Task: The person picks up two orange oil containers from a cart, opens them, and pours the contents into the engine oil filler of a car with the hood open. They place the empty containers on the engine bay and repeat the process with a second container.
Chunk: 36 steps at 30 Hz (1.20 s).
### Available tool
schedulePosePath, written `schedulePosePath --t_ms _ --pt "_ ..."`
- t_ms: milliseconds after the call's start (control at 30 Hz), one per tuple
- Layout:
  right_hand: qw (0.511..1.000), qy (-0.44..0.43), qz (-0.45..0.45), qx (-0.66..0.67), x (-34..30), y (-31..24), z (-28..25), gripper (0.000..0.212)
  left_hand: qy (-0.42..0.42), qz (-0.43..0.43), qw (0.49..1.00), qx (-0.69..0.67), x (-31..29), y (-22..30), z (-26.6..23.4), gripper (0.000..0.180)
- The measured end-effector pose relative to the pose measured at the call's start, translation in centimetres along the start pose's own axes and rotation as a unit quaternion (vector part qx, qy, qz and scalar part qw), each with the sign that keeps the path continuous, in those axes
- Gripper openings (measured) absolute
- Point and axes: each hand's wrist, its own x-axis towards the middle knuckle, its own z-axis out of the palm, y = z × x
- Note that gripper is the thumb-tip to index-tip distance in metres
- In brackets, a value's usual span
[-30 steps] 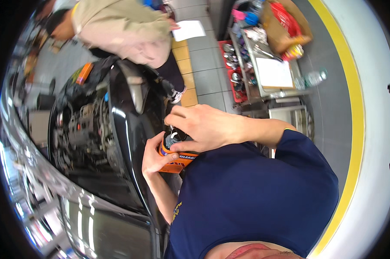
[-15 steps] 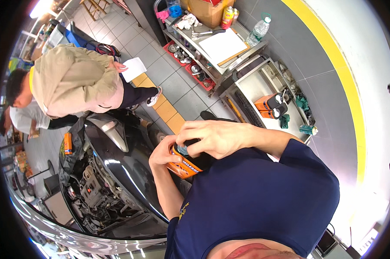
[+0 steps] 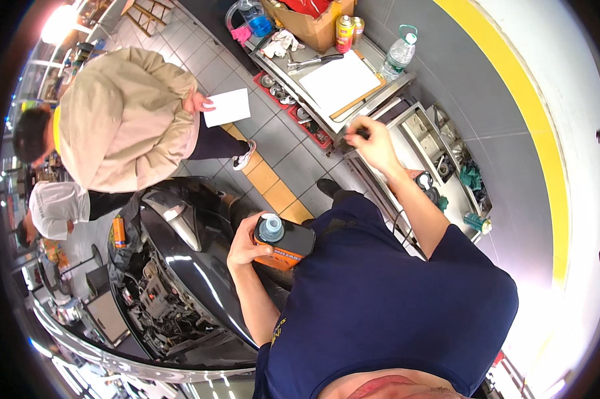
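My left hand [image 3: 245,245] is wrapped round the side of an orange and black oil bottle [image 3: 296,241], close in front of my chest. A translucent bluish spout [image 3: 271,227] shows uncovered on the bottle's top. Away from it, my right hand [image 3: 378,147] is stretched out to the far right, by the near corner of the cart. Its fingers are curled together around a small dark thing, too small to make out.
An open engine bay [image 3: 164,306] lies on the left. Beyond stands a person in a beige jacket [image 3: 124,126] with white paper [image 3: 227,108]; another bends in a white shirt [image 3: 59,207]. A cart [image 3: 413,143] and a bench with a clipboard [image 3: 340,83] and water bottle [image 3: 399,54] are right.
My right hand has left the bottle's top and swung out to the right, which bares the spout. My left hand still grips the bottle, now tipped differently. The paper has moved right.
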Motion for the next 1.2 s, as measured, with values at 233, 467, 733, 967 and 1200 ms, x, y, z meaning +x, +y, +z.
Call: schedulePosePath --t_ms 233,467,733,967,1200 --pt "0.957 0.058 0.283 -0.011 4.0 19.4 -4.4 0.024 0.157 0.044 0.985 0.048 2.4 1.7 5.5 0.066" --pt "0.872 -0.007 0.230 -0.432 5.3 22.0 -4.7 0.078 0.231 0.036 0.965 0.121 4.9 2.6 9.0 0.067" --pt "0.966 -0.237 -0.065 0.081 1.6 -4.6 0.8 0.016 0.346 0.018 0.906 0.243 5.0 3.2 10.2 0.075" --pt "0.833 -0.425 -0.350 -0.057 -3.6 -17.6 11.5 0.019 0.466 0.027 0.861 0.204 -0.2 3.2 10.6 0.069" --pt "0.809 -0.473 -0.339 -0.078 -5.2 -20.6 20.6 0.015 0.570 0.066 0.807 0.140 -5.1 0.5 7.4 0.068"
